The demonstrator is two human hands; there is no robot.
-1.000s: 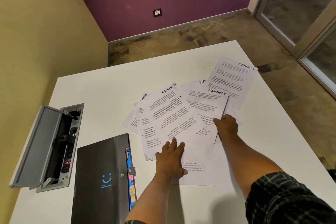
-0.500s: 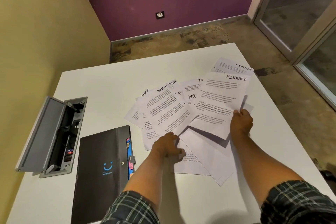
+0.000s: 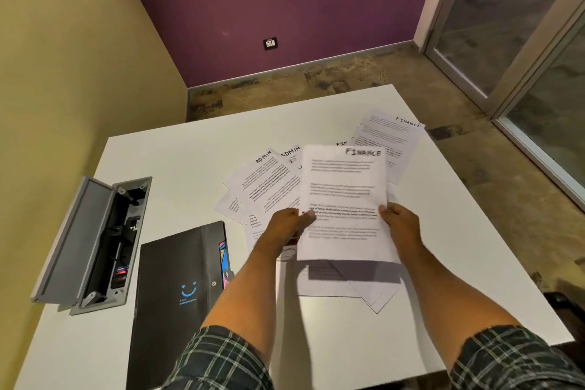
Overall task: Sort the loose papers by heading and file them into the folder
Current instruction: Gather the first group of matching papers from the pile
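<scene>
A sheet headed FINANCE (image 3: pixel 343 187) is lifted above the table, held by both hands. My left hand (image 3: pixel 286 222) pinches its left edge and my right hand (image 3: pixel 399 221) grips its right edge. Under and around it lie loose papers: two headed ADMIN (image 3: pixel 266 177) to the left, another FINANCE sheet (image 3: pixel 391 139) at the far right, and several more partly hidden below the held sheet. A black folder (image 3: pixel 175 294) with a blue smiley lies shut at the front left, with coloured tabs showing at its right edge.
The white table (image 3: pixel 177 152) stands in a corner with a yellow wall on the left and a purple wall behind. A grey cable box (image 3: pixel 91 241) with its lid open is set into the table's left side. Glass doors are at the right.
My right hand has lifted the FINANCE sheet off the pile and brought it toward me. My left hand has left the papers on the table and taken the sheet's left edge.
</scene>
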